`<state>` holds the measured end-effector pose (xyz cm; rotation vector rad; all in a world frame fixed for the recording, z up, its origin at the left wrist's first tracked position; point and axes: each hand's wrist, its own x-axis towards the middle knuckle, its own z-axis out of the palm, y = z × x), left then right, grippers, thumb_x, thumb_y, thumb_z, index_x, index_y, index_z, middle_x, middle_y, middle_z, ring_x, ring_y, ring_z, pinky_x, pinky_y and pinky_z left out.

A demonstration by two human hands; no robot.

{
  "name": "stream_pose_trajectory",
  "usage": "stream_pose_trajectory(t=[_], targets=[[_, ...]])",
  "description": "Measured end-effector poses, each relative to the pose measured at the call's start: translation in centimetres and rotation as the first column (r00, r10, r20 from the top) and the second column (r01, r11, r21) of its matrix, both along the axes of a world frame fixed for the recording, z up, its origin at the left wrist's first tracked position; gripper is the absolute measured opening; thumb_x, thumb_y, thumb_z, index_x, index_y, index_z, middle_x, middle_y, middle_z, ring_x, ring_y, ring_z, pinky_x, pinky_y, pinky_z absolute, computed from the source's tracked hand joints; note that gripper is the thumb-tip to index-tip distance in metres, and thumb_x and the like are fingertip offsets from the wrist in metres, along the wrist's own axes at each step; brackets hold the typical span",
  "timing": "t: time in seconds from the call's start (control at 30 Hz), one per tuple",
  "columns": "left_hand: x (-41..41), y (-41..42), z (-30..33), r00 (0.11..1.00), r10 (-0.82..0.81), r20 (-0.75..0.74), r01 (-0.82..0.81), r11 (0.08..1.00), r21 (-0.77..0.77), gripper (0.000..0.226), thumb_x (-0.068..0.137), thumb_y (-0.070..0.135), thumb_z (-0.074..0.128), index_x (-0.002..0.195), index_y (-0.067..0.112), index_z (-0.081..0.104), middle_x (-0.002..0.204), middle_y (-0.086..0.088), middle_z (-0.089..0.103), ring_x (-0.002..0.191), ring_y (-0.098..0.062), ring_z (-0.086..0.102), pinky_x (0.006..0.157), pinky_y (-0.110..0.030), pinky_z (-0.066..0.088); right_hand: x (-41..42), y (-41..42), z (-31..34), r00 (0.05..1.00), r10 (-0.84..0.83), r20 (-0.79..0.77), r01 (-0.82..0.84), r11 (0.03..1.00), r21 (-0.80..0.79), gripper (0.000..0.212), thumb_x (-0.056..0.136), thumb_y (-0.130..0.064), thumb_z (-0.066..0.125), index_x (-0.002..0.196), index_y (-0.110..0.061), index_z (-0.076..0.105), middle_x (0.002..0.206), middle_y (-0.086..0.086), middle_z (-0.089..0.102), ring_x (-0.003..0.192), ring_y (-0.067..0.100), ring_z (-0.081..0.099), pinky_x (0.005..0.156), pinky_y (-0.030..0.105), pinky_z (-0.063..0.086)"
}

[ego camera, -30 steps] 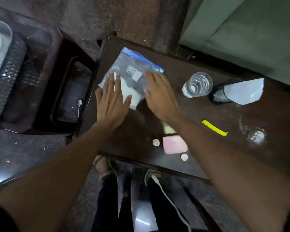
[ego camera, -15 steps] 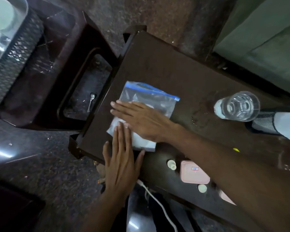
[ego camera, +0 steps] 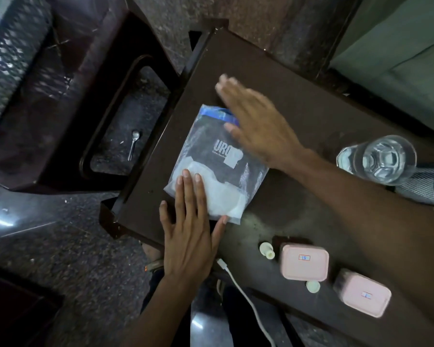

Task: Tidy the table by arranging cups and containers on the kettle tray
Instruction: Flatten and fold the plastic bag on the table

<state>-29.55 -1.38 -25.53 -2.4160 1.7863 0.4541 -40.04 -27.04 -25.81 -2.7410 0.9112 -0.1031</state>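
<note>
Grip: none closed. Left hand (ego camera: 188,236) flat, fingers extended, pressing the near end of a clear zip bag (ego camera: 216,169) on the dark surface (ego camera: 298,116). Right hand (ego camera: 256,121) open and motion-blurred over the bag's blue-sealed end at 12 o'clock, holding nothing. Glass cup (ego camera: 383,159) stands at 3 o'clock from the bag, well apart. Two pink lidded containers (ego camera: 305,261) (ego camera: 365,294) sit at 5 o'clock, near the surface's edge.

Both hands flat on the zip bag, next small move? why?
Probably draw the right hand back off the zip bag toward the glass. The bag already lies flat under the left hand, while the glass and the two pink containers sit loose on the table. No kettle tray is in view.
</note>
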Motion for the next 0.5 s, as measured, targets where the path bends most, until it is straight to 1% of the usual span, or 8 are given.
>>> stream_pose_trajectory(t=[0.07,0.1,0.13,0.2,0.3,0.37,0.43,0.5], targets=[[0.2,0.0,0.6,1.000,0.008,-0.024,-0.008,1.000,-0.012,0.088,0.106,0.066,0.024,0.168,0.008,0.001,0.177,-0.012,-0.006,0.165,-0.025,0.003,0.123,-0.060,0.025,-1.1,-0.3,1.2,0.974,-0.214,0.078,0.212,0.977,0.033,0.058,0.109,-0.030,0.041,0.161,-0.008,0.029,0.169,0.008,0.029,0.156,0.022,0.030,0.123,0.041,0.031],[0.3,-0.2,1.0,1.000,0.015,-0.028,-0.016,1.000,-0.023,0.088,0.106,0.065,0.026,0.169,0.009,0.001,0.177,-0.011,-0.006,0.165,-0.025,0.003,0.123,-0.059,0.025,-1.7,0.0,1.8,0.956,-0.276,0.098,0.272,0.961,0.050,0.055,0.107,-0.028,0.045,0.158,-0.007,0.037,0.164,0.009,0.039,0.149,0.024,0.040,0.120,0.041,0.034],[0.3,-0.4,1.4,0.999,0.021,-0.030,-0.022,0.999,-0.039,0.087,0.106,0.064,0.028,0.169,0.010,0.002,0.177,-0.010,-0.005,0.165,-0.024,0.003,0.124,-0.058,0.025,-2.2,0.5,2.3,0.944,-0.313,0.104,0.307,0.949,0.069,0.052,0.106,-0.026,0.050,0.154,-0.008,0.043,0.156,0.009,0.049,0.140,0.027,0.048,0.115,0.042,0.038],[0.3,-1.0,1.9,0.999,0.018,-0.036,-0.021,0.997,-0.076,0.086,0.105,0.063,0.032,0.169,0.013,0.002,0.177,-0.008,-0.005,0.165,-0.022,0.002,0.125,-0.056,0.022,-2.9,1.7,2.8,0.938,-0.339,0.066,0.331,0.937,0.112,0.049,0.101,-0.027,0.058,0.147,-0.012,0.050,0.138,0.006,0.058,0.124,0.027,0.054,0.105,0.042,0.042],[-0.1,-2.3,1.9,0.998,-0.052,-0.045,0.047,0.994,-0.102,0.083,0.106,0.059,0.034,0.170,0.016,0.002,0.178,-0.003,-0.005,0.165,-0.017,0.001,0.127,-0.054,0.019,-2.7,2.7,2.7,0.927,-0.376,-0.006,0.370,0.910,0.189,0.048,0.095,-0.034,0.067,0.139,-0.018,0.055,0.127,0.001,0.058,0.117,0.023,0.053,0.101,0.042,0.043],[-0.2,-2.9,1.4,0.994,-0.101,-0.050,0.097,0.993,-0.073,0.081,0.107,0.056,0.036,0.170,0.018,0.001,0.178,0.000,-0.007,0.164,-0.014,0.000,0.127,-0.052,0.020,-2.0,2.4,2.5,0.899,-0.438,-0.017,0.430,0.872,0.233,0.041,0.090,-0.036,0.072,0.126,-0.022,0.059,0.116,-0.003,0.058,0.111,0.020,0.053,0.098,0.041,0.043],[0.0,-3.1,0.8,0.991,-0.120,-0.057,0.119,0.993,-0.026,0.081,0.108,0.055,0.036,0.169,0.019,-0.003,0.177,0.001,-0.010,0.164,-0.013,-0.003,0.127,-0.050,0.021,-1.2,1.9,2.7,0.874,-0.483,-0.047,0.475,0.832,0.288,0.030,0.085,-0.034,0.076,0.110,-0.025,0.063,0.103,-0.007,0.055,0.105,0.020,0.054,0.093,0.039,0.042],[0.2,-3.2,0.4,0.989,-0.131,-0.070,0.130,0.991,-0.012,0.082,0.108,0.056,0.035,0.169,0.019,-0.005,0.177,0.002,-0.013,0.164,-0.013,-0.004,0.126,-0.050,0.023,-0.5,1.6,3.2,0.873,-0.481,-0.076,0.477,0.812,0.336,0.017,0.084,-0.026,0.078,0.096,-0.023,0.067,0.095,-0.007,0.051,0.099,0.020,0.055,0.087,0.037,0.047]])
